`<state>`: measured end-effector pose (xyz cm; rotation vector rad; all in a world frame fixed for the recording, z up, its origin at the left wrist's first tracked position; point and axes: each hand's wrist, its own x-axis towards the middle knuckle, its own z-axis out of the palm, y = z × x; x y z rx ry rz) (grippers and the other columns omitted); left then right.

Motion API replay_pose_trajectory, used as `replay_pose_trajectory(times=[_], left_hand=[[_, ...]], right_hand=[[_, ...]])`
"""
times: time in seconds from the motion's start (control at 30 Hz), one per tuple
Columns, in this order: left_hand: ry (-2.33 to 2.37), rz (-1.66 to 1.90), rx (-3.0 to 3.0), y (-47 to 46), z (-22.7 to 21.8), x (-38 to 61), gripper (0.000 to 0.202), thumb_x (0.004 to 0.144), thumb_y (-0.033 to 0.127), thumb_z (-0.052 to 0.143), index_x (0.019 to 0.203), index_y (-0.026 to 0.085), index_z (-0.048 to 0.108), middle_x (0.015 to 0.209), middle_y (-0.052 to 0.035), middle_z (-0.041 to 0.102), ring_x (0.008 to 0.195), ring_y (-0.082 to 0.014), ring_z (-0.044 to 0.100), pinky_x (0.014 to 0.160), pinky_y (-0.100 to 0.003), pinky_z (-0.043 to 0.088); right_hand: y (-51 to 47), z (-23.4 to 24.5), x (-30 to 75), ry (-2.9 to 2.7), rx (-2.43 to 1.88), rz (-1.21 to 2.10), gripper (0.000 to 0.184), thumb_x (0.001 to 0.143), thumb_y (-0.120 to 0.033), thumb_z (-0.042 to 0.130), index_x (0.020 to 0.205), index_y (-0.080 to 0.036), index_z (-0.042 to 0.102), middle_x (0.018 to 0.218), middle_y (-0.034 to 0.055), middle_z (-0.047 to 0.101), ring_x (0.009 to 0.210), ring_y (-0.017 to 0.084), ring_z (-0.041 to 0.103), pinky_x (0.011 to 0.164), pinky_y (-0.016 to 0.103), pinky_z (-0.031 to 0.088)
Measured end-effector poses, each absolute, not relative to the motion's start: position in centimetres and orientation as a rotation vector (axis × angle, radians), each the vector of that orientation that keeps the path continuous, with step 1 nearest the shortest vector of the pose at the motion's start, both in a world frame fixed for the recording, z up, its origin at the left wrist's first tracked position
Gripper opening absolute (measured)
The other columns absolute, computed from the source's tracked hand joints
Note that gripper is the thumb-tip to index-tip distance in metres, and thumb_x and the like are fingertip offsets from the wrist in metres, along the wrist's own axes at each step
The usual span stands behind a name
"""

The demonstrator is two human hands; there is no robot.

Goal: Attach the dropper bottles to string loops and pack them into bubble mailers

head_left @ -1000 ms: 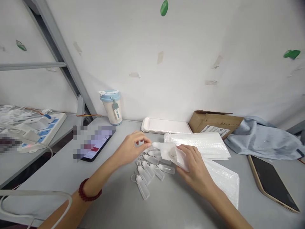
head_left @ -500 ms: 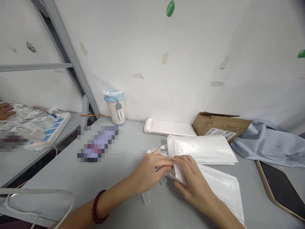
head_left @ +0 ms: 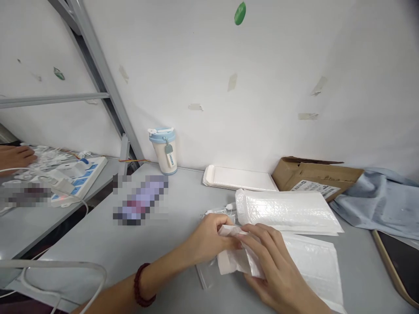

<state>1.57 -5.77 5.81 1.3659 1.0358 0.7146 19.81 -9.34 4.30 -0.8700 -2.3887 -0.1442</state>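
Observation:
Between my hands is a small white bubble mailer (head_left: 229, 261), its mouth bent open toward me. My left hand (head_left: 207, 239) pinches the mailer's left edge, with a digit reaching into the opening. From the other side my right hand (head_left: 273, 261) wraps its fingers and thumb around the mailer. A clear plastic bag (head_left: 207, 274) lies under my left hand, its contents mostly hidden. White cable-like pieces (head_left: 231, 207) show just beyond it. One flat bubble mailer (head_left: 316, 266) lies by my right forearm, and more bubble mailers (head_left: 288, 211) lie behind it.
A stack of pinkish-white mailers (head_left: 242, 178) and a cardboard box (head_left: 317, 176) stand along the wall, beside a blue cloth (head_left: 379, 198). A phone (head_left: 402, 261) lies right. Left are a lidded cup (head_left: 165, 152), a power strip (head_left: 81, 181) and another person's hand (head_left: 18, 157).
The mailer has been turned and its mouth spread, so more of it shows. My left hand has shifted its grip to the opening. The view has swung slightly left.

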Motion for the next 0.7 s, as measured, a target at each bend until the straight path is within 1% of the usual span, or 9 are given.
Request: replay_pose_trajectory(times=[0.07,0.17,0.27,0.43,0.5,0.57,0.6,0.7], left_hand=[[1.032,0.759,1.346,-5.9,6.0,1.7,0.023,0.061,0.021,0.07,0.059,0.014,0.048,0.056,0.0062,0.043,0.054,-0.0077,0.038,0.049,-0.019,0.03],[1.014,0.811,1.302,-6.0,6.6,1.6,0.022,0.061,0.024,0.07,0.061,0.013,0.052,0.058,0.005,0.046,0.055,-0.008,0.04,0.05,-0.019,0.032],[1.013,0.84,1.23,-6.0,6.9,1.5,0.024,0.06,0.027,0.072,0.062,0.013,0.053,0.057,0.0053,0.046,0.053,-0.0074,0.039,0.049,-0.019,0.031],[0.982,0.894,1.164,-6.0,6.2,1.7,0.021,0.063,0.021,0.068,0.058,0.014,0.049,0.052,0.0069,0.041,0.05,-0.0058,0.036,0.046,-0.017,0.028],[0.983,0.902,1.158,-6.0,5.9,2.0,0.015,0.065,0.019,0.065,0.059,0.014,0.052,0.053,0.0061,0.043,0.05,-0.0062,0.038,0.046,-0.017,0.03],[1.001,0.891,1.116,-6.1,5.8,2.2,0.009,0.066,0.018,0.065,0.065,0.014,0.057,0.058,0.0042,0.05,0.054,-0.0081,0.044,0.049,-0.018,0.035],[0.999,0.872,1.088,-6.1,5.9,2.2,0.009,0.066,0.018,0.066,0.071,0.014,0.06,0.062,0.0029,0.054,0.057,-0.0096,0.048,0.052,-0.019,0.039],[0.944,0.793,1.031,-6.1,6.1,2.1,0.021,0.067,0.021,0.068,0.087,0.015,0.063,0.077,-0.0014,0.063,0.072,-0.0151,0.058,0.064,-0.023,0.046]], right_hand=[[-9.1,4.3,20.0,-2.383,-0.897,-0.209,0.057,0.07,-0.005,0.048,0.126,-0.013,0.038,0.121,0.0169,0.046,0.11,0.031,0.04,0.086,0.049,0.036],[-8.6,4.3,20.3,-2.342,-0.973,-0.266,0.057,0.07,-0.007,0.047,0.126,-0.014,0.036,0.122,0.017,0.046,0.113,0.033,0.039,0.089,0.055,0.031],[-8.6,4.2,20.3,-2.321,-0.975,-0.27,0.055,0.07,-0.006,0.047,0.124,-0.012,0.038,0.118,0.0173,0.048,0.112,0.032,0.041,0.09,0.055,0.031],[-8.9,4.0,19.8,-2.283,-0.946,-0.336,0.049,0.071,0.001,0.044,0.119,-0.011,0.044,0.116,0.0181,0.051,0.111,0.031,0.045,0.091,0.055,0.031],[-8.9,3.8,19.7,-2.27,-0.935,-0.379,0.049,0.071,0.002,0.043,0.118,-0.01,0.045,0.118,0.0193,0.051,0.114,0.032,0.045,0.092,0.055,0.031],[-8.9,3.7,19.7,-2.272,-0.924,-0.434,0.051,0.07,0.003,0.042,0.12,-0.01,0.046,0.121,0.0201,0.051,0.119,0.033,0.042,0.093,0.055,0.031],[-8.9,3.6,19.6,-2.273,-0.924,-0.463,0.054,0.07,0.004,0.04,0.122,-0.01,0.045,0.123,0.0198,0.051,0.121,0.032,0.04,0.094,0.055,0.031],[-9.0,3.4,19.6,-2.265,-0.987,-0.527,0.061,0.07,0.007,0.034,0.128,-0.012,0.043,0.126,0.0177,0.052,0.125,0.03,0.038,0.096,0.053,0.028]])
